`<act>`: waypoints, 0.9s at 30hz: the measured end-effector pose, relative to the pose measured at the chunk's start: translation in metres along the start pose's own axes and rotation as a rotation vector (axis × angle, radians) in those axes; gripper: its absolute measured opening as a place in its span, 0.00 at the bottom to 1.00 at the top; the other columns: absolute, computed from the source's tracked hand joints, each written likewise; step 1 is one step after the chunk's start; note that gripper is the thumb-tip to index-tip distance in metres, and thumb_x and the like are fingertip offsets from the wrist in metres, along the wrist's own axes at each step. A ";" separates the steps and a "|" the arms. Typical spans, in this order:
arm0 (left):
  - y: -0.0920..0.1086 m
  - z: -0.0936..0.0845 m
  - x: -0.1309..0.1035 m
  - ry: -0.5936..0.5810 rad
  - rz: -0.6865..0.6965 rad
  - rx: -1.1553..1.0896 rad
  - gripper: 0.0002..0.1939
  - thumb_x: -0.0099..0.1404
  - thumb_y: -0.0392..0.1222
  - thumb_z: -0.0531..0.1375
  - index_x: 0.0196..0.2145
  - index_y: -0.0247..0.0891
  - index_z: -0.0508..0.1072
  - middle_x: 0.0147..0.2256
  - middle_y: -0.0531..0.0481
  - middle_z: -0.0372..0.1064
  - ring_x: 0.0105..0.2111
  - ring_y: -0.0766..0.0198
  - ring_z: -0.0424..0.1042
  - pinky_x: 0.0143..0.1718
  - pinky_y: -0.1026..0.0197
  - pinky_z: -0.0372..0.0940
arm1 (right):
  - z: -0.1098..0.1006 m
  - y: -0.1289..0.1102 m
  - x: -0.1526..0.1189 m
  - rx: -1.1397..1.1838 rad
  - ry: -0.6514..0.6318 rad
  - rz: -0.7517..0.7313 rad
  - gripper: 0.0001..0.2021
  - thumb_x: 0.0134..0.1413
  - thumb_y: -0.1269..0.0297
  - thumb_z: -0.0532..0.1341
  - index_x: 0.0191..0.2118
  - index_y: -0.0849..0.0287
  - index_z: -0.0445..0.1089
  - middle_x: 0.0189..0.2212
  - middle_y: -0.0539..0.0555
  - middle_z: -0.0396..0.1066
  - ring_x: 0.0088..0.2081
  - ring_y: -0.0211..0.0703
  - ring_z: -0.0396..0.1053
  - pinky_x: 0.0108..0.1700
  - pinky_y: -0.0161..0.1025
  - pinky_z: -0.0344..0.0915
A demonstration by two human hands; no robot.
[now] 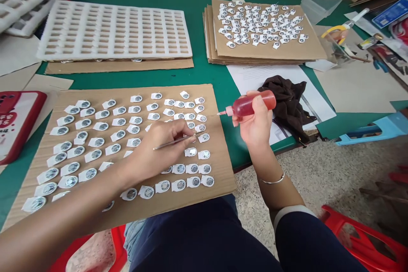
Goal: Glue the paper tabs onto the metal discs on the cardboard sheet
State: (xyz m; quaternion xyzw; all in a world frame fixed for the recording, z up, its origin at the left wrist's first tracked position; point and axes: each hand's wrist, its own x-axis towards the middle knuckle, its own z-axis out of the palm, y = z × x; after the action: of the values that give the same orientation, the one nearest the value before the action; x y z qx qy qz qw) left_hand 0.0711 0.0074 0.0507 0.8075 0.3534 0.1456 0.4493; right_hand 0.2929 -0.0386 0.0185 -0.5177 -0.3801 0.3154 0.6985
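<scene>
My left hand (162,146) reaches across a cardboard sheet (219,170) and pinches a thin metal tool (172,142), its tip near the small parts at the sheet's right side. Several small round silver pieces with white tabs (207,181) lie in rough rows on this sheet; my left hand and forearm hide some of them. My right hand (256,125), palm up, is closed around a bottle of red liquid (251,103). The bottle is tilted on its side, its nozzle pointing left just beyond the sheet's right edge.
Behind the sheet lies a white foam tray (117,29) on cardboard. A cardboard stack (315,51) bearing more parts is at the back right. Dark cloth (287,93) rests on paper beside my right hand. A red-edged phone (19,127) is at left, a blue stool (379,129) at right.
</scene>
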 end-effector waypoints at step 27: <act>0.005 0.024 -0.008 -0.115 0.247 0.240 0.06 0.65 0.34 0.50 0.33 0.37 0.66 0.27 0.52 0.65 0.25 0.68 0.64 0.27 0.63 0.56 | 0.014 0.016 -0.004 -0.159 -0.084 -0.167 0.17 0.58 0.45 0.55 0.37 0.55 0.58 0.28 0.50 0.63 0.17 0.33 0.61 0.12 0.33 0.55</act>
State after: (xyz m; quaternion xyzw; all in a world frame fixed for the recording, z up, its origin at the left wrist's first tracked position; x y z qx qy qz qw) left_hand 0.0806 -0.0149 0.0419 0.8995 0.2401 0.1102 0.3480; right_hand 0.2782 -0.0307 0.0044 -0.5246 -0.4746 0.2464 0.6625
